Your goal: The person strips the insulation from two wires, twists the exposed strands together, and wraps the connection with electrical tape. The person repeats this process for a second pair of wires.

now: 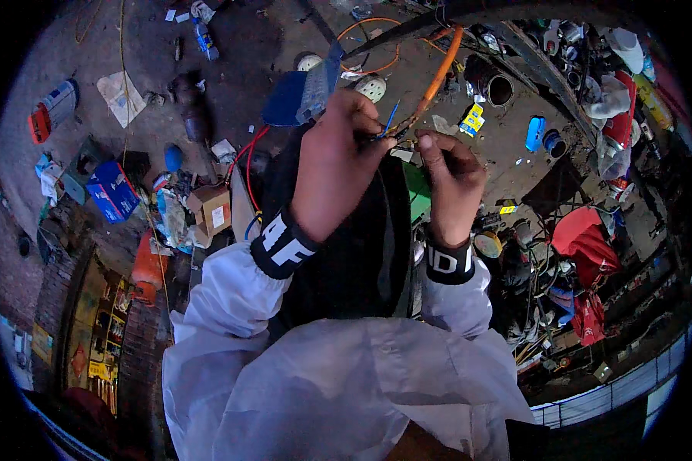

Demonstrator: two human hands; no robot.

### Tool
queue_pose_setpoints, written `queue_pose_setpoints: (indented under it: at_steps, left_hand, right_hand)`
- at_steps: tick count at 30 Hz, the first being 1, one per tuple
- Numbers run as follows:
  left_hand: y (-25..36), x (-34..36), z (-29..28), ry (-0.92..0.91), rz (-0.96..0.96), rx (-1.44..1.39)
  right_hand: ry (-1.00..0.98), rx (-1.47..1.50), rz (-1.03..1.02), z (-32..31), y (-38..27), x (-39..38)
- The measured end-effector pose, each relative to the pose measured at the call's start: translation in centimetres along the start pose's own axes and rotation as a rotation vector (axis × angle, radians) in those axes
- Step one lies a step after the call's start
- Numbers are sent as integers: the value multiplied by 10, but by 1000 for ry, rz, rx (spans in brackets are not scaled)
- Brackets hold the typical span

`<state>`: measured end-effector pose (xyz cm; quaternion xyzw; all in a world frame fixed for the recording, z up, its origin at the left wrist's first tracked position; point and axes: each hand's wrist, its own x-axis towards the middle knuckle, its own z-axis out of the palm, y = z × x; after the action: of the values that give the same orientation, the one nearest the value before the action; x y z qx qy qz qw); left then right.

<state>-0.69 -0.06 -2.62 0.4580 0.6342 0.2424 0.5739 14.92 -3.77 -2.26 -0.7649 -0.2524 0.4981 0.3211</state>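
Two bare hands meet right in front of us, and there, between and just above them, is the lower end of the orange cable (441, 73), slanting in from the top. A thin blue wire (393, 115) stands up beside it, and the left hand (334, 161) has its foot in a narrow fingertip pinch. Over on the other side, the right hand (455, 184) bunches thumb and fingers close to the cable's dark end; whether anything sits between them, we cannot tell. We judge the cable light enough here but stiff and springy, with a jacket that could be slick, so we'd grip it firmly just behind that end; the blue wire looks soft and easily kinked, one for the fingertips, low down. Now to the containers: we spot a cardboard box (210, 209) on the left, its contents hidden from us, and a blue box (112, 192) farther out, its inside also unseen. Up top lies a plastic bottle (204, 38), its fill too small to read. On the right, a metal cylinder (500, 91) turns its round mouth our way, showing only darkness within.
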Motion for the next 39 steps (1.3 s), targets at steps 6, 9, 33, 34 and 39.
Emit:
queue_pose_setpoints:
  at_steps: [6,9,33,34,39]
  left_hand:
    - [2,2,1,-12,0,31]
    - [5,6,-8,-111,-76,-74]
    - [49,4,-24,-422,-236,-666]
    - [50,4,-25,-419,-237,-658]
    - [50,0,-21,-349,-265,-776]
  right_hand:
    - [-189,268,208,10,-5,3]
    - [-397,642,283,6,6,9]
    - [-483,1062,202,-7,-26,-4]
    - [-468,1055,203,-8,-21,-3]
    - [-466,961,146,-4,-29,-2]
